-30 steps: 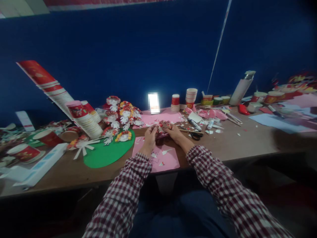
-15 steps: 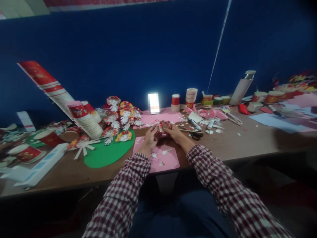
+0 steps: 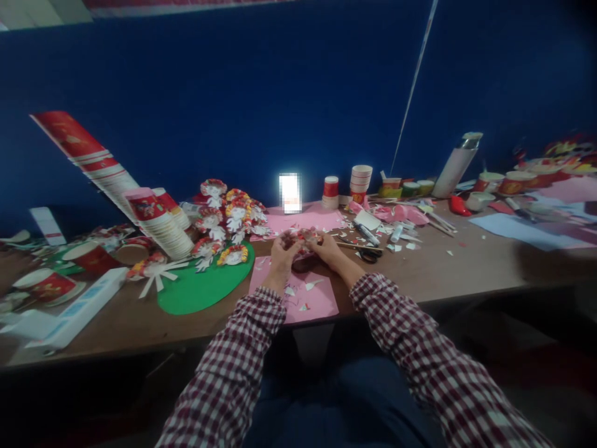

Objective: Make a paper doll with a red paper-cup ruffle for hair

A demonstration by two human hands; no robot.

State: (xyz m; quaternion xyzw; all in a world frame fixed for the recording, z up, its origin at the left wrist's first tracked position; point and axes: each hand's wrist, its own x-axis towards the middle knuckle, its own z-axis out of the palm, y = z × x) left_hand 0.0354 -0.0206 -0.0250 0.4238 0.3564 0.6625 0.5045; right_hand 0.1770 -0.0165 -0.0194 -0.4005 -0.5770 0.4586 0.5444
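Where a flat pink paper sheet [image 3: 327, 300], littered with white paper scraps [image 3: 314, 285], lies close by, the left hand [image 3: 282, 256] and right hand [image 3: 329, 251] pinch a small red-and-white paper piece [image 3: 302, 234] between them, near its far end — seemingly light, soft and easily creased, so best taken by its edges. Farther back stands a short stack of red-and-white paper cups [image 3: 331, 188].

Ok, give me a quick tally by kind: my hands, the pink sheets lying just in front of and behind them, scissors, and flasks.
Left hand and right hand: 2
Pink sheets: 2
Scissors: 1
Flask: 1
Total: 6
The red-and-white piece between the hands is too blurred to count its parts.
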